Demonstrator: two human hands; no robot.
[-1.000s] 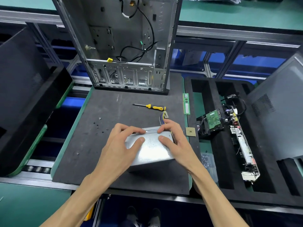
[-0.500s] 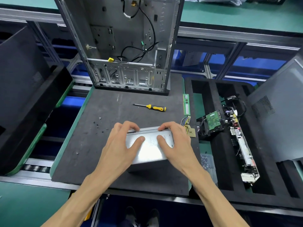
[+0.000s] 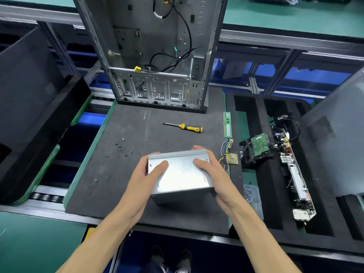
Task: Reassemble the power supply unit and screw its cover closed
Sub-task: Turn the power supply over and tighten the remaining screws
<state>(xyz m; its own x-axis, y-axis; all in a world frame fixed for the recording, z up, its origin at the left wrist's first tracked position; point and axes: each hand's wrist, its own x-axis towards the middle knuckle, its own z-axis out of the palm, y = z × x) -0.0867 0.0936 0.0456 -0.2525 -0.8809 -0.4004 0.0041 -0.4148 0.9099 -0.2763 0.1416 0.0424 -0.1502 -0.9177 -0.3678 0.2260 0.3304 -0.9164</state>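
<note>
A bare-metal power supply unit (image 3: 180,172) sits on the dark mat (image 3: 126,174) near its front edge, with its cover on top. My left hand (image 3: 146,177) grips its left side, thumb on the cover. My right hand (image 3: 211,170) grips its right side, thumb on top and fingertips curled over the far edge. Its coloured wire bundle (image 3: 226,152) trails out to the right. A yellow-handled screwdriver (image 3: 186,127) lies farther back on the mat. Several small screws (image 3: 123,147) are scattered to the left.
An open computer case (image 3: 157,56) stands upright at the back of the mat. A green memory stick (image 3: 227,125) lies on the mat's right edge. A black foam tray (image 3: 266,194) on the right holds a hard drive (image 3: 260,144) and a circuit board (image 3: 295,174). Dark panels lean at left.
The power supply unit has turned in my hands, so its wire bundle swung from the far side out to the right. My fingers shifted from the top onto its sides.
</note>
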